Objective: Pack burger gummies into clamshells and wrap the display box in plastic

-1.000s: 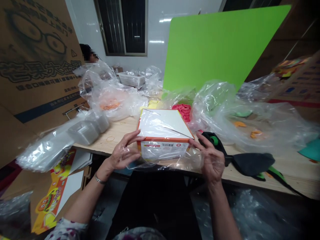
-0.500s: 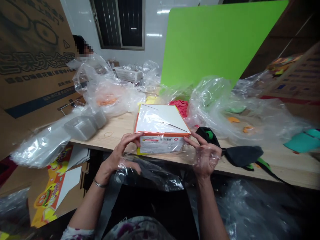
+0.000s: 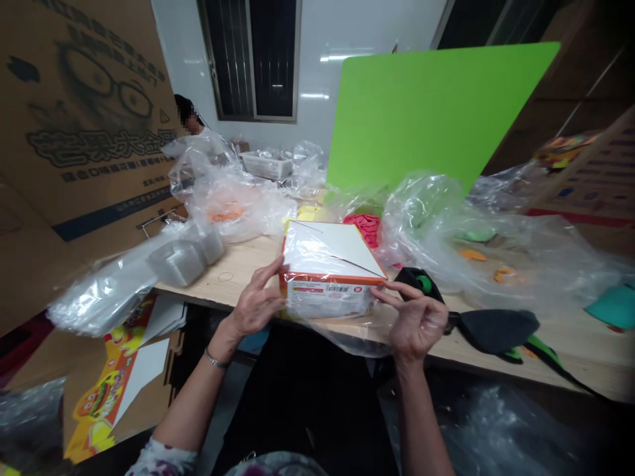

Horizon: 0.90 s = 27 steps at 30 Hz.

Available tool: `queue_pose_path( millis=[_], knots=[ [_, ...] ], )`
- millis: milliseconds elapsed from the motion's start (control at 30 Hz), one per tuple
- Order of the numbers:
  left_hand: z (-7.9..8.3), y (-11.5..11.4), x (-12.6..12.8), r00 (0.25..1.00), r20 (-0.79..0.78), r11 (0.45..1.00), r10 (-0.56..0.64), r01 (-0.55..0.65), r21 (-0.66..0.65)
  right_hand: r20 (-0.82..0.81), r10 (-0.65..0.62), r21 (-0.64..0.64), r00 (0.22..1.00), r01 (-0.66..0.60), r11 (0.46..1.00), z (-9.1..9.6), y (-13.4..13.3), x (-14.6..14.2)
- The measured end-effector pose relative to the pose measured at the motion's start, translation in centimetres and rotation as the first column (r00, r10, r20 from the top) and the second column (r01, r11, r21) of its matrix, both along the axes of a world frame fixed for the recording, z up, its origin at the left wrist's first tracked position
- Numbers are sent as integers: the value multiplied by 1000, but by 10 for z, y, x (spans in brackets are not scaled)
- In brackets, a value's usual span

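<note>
A small carton with a white top and orange edges sits at the table's front edge inside a clear plastic bag. The bag's loose end spreads out over the table edge. My left hand grips the carton's left front corner, its fingers along the side and its thumb near the front. At the right front corner, my right hand has its index finger and thumb against the carton. Its other fingers are curled over the clear film.
Stacked clear plastic trays lie on the left. Behind are bags with orange, yellow and pink pieces. A green board stands at the back. A black tape dispenser and dark strap lie right. A person is far left.
The view has tilted up and shifted left. My left hand has let go of the bag film it held and now presses on the carton's left side. The bag's end has dropped toward the right.
</note>
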<state>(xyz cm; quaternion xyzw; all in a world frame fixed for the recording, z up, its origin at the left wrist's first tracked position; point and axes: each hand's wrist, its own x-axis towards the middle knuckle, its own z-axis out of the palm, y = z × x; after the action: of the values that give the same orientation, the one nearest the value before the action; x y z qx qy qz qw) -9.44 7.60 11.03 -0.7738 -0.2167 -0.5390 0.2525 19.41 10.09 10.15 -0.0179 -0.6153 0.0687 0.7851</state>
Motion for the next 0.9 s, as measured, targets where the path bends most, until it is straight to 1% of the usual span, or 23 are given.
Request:
queue_pose_path(
  millis=[67, 100, 167, 233, 267, 367, 400, 500, 567, 633, 700, 767, 833, 900],
  knots=[
    [1, 3, 0, 1000, -16, 999, -27, 26, -26, -19, -32, 37, 999, 32, 999, 1, 4, 0],
    [0, 5, 0, 999, 2, 998, -49, 49, -42, -33, -35, 56, 999, 37, 998, 2, 6, 0],
    [-5, 10, 0, 991, 86, 991, -101, 107, -77, -50, -34, 102, 998, 39, 994, 3, 9, -2],
    [-10, 17, 1, 968, 202, 980, -149, 172, -101, -71, -98, 132, 993, 106, 985, 5, 12, -4],
    [-12, 20, 1, 949, 266, 974, -167, 201, -107, -96, -133, 120, 986, 144, 982, 6, 13, -6],
    [-14, 26, 3, 879, 442, 955, -180, 264, -134, -167, -220, -7, 961, 222, 975, 9, 17, -12],
    [-14, 28, 4, 852, 493, 949, -174, 279, -147, -177, -230, -36, 957, 227, 973, 9, 19, -14],
    [-9, 30, 10, 756, 637, 928, -149, 330, -174, -204, -253, -54, 946, 247, 968, 12, 23, -18],
    [-3, 29, 15, 671, 731, 910, -126, 371, -183, -228, -269, -151, 936, 239, 959, 17, 23, -21],
    [5, 26, 23, 572, 816, 889, -89, 415, -194, -235, -290, -311, 928, 211, 927, 24, 19, -23],
    [15, 20, 31, 467, 883, 865, -45, 460, -199, -206, -315, -452, 926, 195, 870, 32, 13, -24],
    [25, 14, 37, 374, 928, 839, -7, 507, -198, -149, -323, -559, 934, 190, 807, 40, 9, -23],
    [34, 10, 39, 306, 952, 807, 21, 557, -197, -71, -323, -640, 944, 205, 741, 45, 9, -20],
    [40, 8, 37, 261, 964, 775, 48, 599, -201, -7, -283, -698, 959, 198, 688, 47, 14, -14]
  ],
)
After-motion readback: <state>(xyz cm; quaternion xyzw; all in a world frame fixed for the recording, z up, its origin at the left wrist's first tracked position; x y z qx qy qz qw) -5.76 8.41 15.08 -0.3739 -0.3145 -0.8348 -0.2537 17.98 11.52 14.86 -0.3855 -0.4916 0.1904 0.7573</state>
